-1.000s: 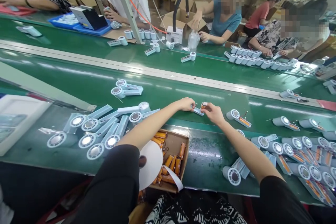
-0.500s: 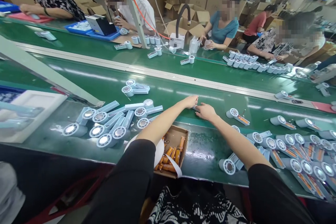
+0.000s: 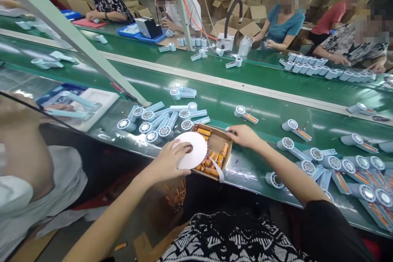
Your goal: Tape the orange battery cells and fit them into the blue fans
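Observation:
My left hand (image 3: 170, 159) grips a white tape roll (image 3: 198, 150), its fingers over the face near the hole. The roll overlaps the left side of a cardboard box (image 3: 227, 154) that holds several orange batteries (image 3: 220, 159). A loose white strip from the roll hangs over the box's front corner. My right hand (image 3: 244, 136) is at the box's back right corner, fingers pinched on something small and whitish that I cannot make out. Beyond it on the green belt lies a pale blue fan housing (image 3: 240, 110) with an orange battery in its handle.
Pale blue housings (image 3: 166, 130) lie piled left of the box, and more (image 3: 348, 166) crowd the right. A slanted metal post (image 3: 123, 84) stands at left, near a white tray (image 3: 106, 102). Several people sit across the belt; another person (image 3: 27, 143) is close on the left.
My left hand has come back from the belt to the tape roll. My right hand has drawn back toward the box. A housing with a battery now shows where my hands were. The view has shifted.

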### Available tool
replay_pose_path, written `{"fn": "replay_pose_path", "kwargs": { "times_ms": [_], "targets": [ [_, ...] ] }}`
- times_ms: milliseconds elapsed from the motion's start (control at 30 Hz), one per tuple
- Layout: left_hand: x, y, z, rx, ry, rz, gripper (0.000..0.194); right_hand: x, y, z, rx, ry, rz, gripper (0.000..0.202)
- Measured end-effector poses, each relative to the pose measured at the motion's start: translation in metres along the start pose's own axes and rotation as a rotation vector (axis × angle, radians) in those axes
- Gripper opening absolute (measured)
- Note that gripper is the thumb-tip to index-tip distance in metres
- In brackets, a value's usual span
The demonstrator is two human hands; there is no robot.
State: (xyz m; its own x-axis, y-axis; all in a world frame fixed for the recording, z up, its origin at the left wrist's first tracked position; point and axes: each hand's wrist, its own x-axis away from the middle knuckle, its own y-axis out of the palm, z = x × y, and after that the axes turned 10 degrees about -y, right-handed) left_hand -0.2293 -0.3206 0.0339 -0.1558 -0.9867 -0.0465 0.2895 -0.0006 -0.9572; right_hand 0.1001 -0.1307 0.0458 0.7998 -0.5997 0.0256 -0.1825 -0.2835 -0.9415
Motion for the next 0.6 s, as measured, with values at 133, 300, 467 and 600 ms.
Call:
{"fn": "replay_pose_path", "kwargs": {
  "times_ms": [133, 300, 467, 600],
  "targets": [
    [0.021, 0.021, 0.014, -0.026, -0.008, 0.137, 0.061, -0.007, 0.016, -0.065, -0.26, -0.18, -0.007, 0.026],
    [0.041, 0.017, 0.025, 0.004, -0.07, 0.38, 0.054, 0.008, 0.025, -0.1, -0.76, -0.097, -0.212, 0.056],
    [0.056, 0.023, 0.014, -0.01, -0.071, 0.531, 0.054, 0.022, 0.03, -0.116, -0.836, 0.056, -0.124, 0.065],
    [0.058, 0.035, -0.001, -0.026, -0.202, 0.637, 0.063, 0.036, 0.033, -0.14, -0.724, 0.06, -0.092, 0.071]
  ]
}}
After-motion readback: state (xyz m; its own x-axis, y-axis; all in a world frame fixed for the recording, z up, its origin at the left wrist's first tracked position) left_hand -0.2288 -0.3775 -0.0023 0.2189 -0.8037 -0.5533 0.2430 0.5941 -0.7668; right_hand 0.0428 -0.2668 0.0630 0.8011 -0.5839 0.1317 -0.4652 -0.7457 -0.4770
